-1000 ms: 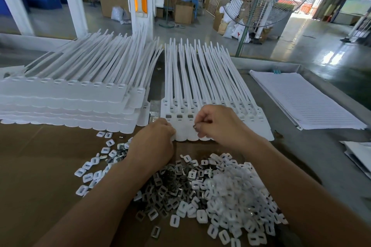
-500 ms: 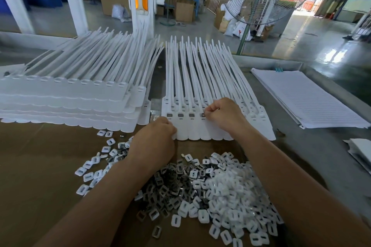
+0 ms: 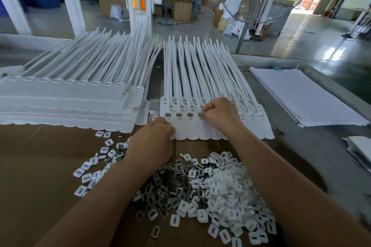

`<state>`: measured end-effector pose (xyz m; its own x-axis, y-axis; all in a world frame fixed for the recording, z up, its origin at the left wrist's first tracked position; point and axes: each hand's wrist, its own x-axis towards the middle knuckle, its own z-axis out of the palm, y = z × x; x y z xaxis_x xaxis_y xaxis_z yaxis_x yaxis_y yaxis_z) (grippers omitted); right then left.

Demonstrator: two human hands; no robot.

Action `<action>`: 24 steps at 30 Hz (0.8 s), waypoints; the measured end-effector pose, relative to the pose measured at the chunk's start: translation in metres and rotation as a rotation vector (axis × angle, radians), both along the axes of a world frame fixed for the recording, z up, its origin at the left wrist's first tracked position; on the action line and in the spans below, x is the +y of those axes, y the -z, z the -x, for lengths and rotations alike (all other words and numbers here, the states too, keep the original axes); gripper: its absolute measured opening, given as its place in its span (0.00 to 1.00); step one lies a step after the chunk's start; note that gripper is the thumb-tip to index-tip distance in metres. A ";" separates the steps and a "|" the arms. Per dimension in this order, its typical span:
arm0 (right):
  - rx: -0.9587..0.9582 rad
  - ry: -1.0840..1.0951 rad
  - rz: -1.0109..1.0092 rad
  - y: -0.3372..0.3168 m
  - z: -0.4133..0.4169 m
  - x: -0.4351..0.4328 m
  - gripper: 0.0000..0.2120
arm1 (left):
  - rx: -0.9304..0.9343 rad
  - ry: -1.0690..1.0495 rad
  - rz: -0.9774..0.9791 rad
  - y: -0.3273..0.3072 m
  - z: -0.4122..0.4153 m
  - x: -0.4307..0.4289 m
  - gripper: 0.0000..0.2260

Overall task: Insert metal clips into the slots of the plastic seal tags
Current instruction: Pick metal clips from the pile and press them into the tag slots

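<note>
Head view: right hand point(image 3: 218, 114) pinches a clip point(image 3: 200, 114) at the fourth slot of the tag row point(image 3: 202, 132). Three filled slots point(image 3: 178, 115) sit left of it. Left hand point(image 3: 154, 140) is curled at the row's near-left corner, contents hidden. Nearer lies the clip pile point(image 3: 210, 190). Clips likely light, stiff, slippery; take by the edges.

The right hand point(image 3: 219, 113) has moved up. A second ago it was down by the round ends of the seal tags point(image 3: 202, 132), pinching a little piece. Now it sits on the row of slots. Its fingertips point(image 3: 206, 108) pinch a grey metal clip point(image 3: 200, 114) at the fourth slot from the left. Four clips show now, not three.
</note>
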<state>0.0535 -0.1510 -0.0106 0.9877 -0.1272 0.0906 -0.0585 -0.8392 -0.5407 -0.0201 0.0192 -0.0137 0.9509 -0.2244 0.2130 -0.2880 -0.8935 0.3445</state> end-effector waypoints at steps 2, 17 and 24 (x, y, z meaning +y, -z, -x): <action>-0.009 0.017 0.006 0.000 0.000 0.001 0.08 | -0.003 0.011 -0.002 0.001 0.000 0.000 0.11; 0.039 -0.069 -0.129 -0.013 0.009 -0.007 0.09 | -0.004 0.021 0.007 0.000 0.001 0.002 0.12; -0.031 -0.176 -0.008 -0.019 0.021 -0.012 0.12 | 0.001 0.021 0.020 -0.002 0.001 0.002 0.13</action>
<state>0.0324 -0.1634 0.0082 0.9916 0.0463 0.1212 0.1056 -0.8308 -0.5465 -0.0212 0.0211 -0.0121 0.9462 -0.2405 0.2164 -0.3066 -0.8799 0.3629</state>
